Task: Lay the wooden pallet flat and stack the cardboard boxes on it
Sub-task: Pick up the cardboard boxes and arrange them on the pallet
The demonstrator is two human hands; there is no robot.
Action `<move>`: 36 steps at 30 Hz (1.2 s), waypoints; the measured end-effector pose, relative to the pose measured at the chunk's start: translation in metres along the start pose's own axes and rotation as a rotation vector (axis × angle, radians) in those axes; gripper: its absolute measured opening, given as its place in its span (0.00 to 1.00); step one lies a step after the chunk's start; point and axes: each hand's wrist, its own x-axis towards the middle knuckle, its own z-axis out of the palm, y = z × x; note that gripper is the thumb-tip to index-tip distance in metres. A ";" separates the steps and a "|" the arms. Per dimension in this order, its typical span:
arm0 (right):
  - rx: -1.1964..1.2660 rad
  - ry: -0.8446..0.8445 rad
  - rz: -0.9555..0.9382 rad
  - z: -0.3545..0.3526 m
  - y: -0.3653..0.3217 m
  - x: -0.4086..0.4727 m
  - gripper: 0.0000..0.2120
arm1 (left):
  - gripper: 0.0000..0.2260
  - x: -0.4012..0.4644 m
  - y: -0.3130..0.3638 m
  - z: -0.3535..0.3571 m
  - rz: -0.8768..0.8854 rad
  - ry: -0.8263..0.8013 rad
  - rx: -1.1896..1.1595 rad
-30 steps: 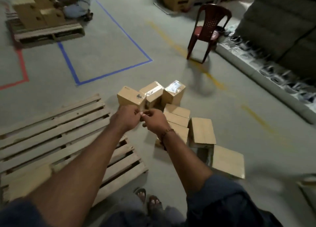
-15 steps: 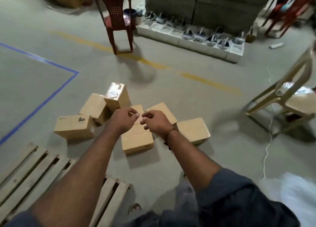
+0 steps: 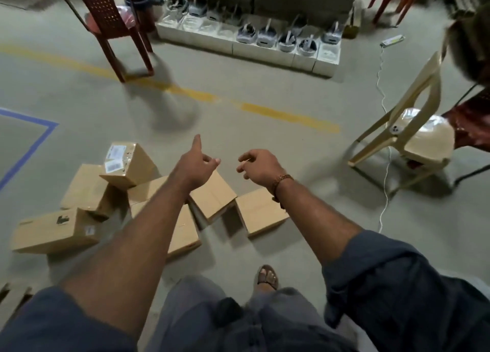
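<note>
**Cardboard boxes lay loose on the floor, both hands empty above them**

Cardboard boxes (image 3: 148, 208) sat in a scattered cluster on the grey concrete floor (image 3: 305, 171), left of centre and near the person's feet. The labelled box (image 3: 127, 164) at the far left of the cluster was tipped at an angle on its neighbours; it carried two white stickers with barcode-like print, too blurred to read. The long box (image 3: 55, 231) nearest the left edge showed a small dark mark on its top and a pale sticker on its end, neither legible. The right-hand box (image 3: 261, 212) lay flat, just beside another plain one. A sliver of the wooden pallet (image 3: 12, 294) showed at the near left corner, apart from the boxes.

The left hand (image 3: 195, 164) was held out over the cluster with the index finger extended and the other fingers loosely curled, gripping nothing. The right hand (image 3: 258, 163), with a bracelet (image 3: 281, 180) at the wrist, hung relaxed with fingers half curled, also empty. The two hands were near each other but not touching.

Farther off, a dark red chair (image 3: 111, 20) stood at the far left, a beige chair (image 3: 413, 129) at the right, and a row of white cartons (image 3: 265, 50) bearing grey headsets ran along the far side. A yellow line (image 3: 289, 117) crossed the floor.
</note>
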 end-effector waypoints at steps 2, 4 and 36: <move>0.066 0.028 0.064 -0.008 0.017 0.020 0.09 | 0.43 0.029 0.007 0.019 0.031 -0.055 0.034; 0.133 0.049 0.152 -0.005 0.043 0.041 0.09 | 0.42 0.063 0.009 0.041 0.066 -0.138 0.082; 0.784 0.394 0.887 0.230 0.568 0.337 0.08 | 0.29 0.395 -0.337 0.523 -0.050 -0.535 0.454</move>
